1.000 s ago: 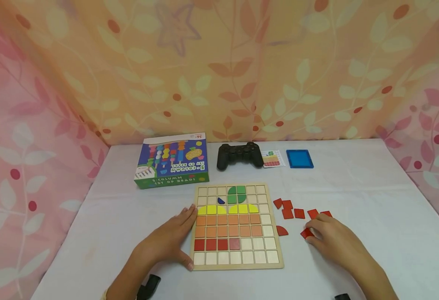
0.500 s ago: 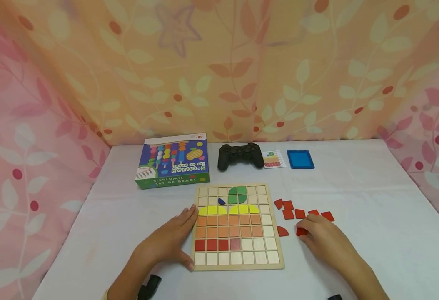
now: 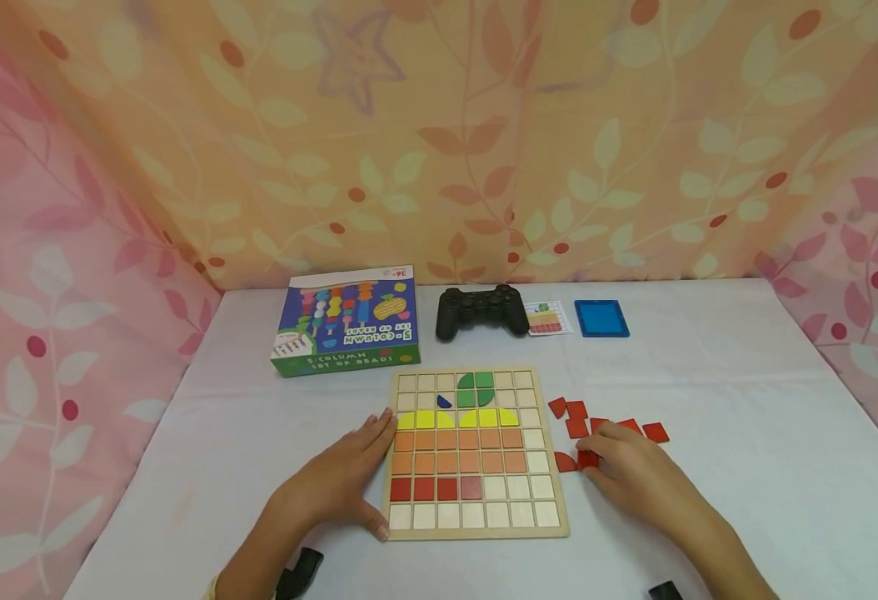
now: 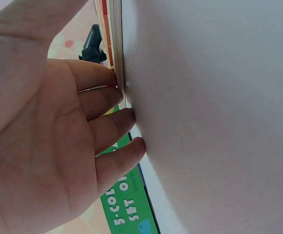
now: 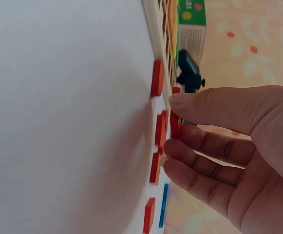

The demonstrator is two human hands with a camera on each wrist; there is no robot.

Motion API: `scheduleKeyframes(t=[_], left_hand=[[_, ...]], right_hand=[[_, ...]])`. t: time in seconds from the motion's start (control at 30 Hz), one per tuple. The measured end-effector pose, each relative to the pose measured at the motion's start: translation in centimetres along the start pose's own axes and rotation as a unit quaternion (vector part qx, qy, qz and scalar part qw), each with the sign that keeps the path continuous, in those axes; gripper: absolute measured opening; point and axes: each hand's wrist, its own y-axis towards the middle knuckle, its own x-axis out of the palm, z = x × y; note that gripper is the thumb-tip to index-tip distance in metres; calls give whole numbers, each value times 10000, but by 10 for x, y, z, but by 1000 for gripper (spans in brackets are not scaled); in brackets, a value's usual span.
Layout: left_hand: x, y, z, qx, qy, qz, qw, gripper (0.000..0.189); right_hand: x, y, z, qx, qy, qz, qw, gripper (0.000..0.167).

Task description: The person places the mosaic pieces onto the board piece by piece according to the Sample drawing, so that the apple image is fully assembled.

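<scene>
My right hand (image 3: 641, 475) pinches a small red square tile (image 3: 587, 459) between thumb and fingers, just right of the board. In the right wrist view that tile (image 5: 176, 124) is held above the tabletop. My left hand (image 3: 326, 483) rests against the left edge of a wooden grid board (image 3: 476, 534), its fingers extended and the thumb near the lower left corner. The board holds green, yellow, orange and red tiles, plus a small dark blue piece (image 3: 444, 402). Several bare cells lie at its lower right. A red quarter-circle tile (image 3: 565, 462) lies beside its right edge.
Several loose red tiles (image 3: 576, 409) lie right of the board, some partly hidden by my right hand. Behind the board stand a bead-set box (image 3: 345, 321), a black game controller (image 3: 481, 312), a pattern card (image 3: 548, 318) and a blue square tray (image 3: 601, 318).
My right hand has moved left toward the board with the red tile, ending near the quarter-circle tile. The left hand and the board have stayed in place.
</scene>
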Motion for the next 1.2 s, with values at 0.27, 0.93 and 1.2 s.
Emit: scheduleKeyframes(t=[0.27,0.93,1.2], left_hand=[[0,0,1,-52,-84,-10,10000,139],[1,1,-1,-3,-38,38,10000,139],[0,1,0,-51,-32,10,10000,139]], right_hand=[[8,12,-32,-700,246,-280,9968,27],[36,28,-85,-1535,281,-502,9865,14],[42,30,-86,-1847,648,-120,9806,13]])
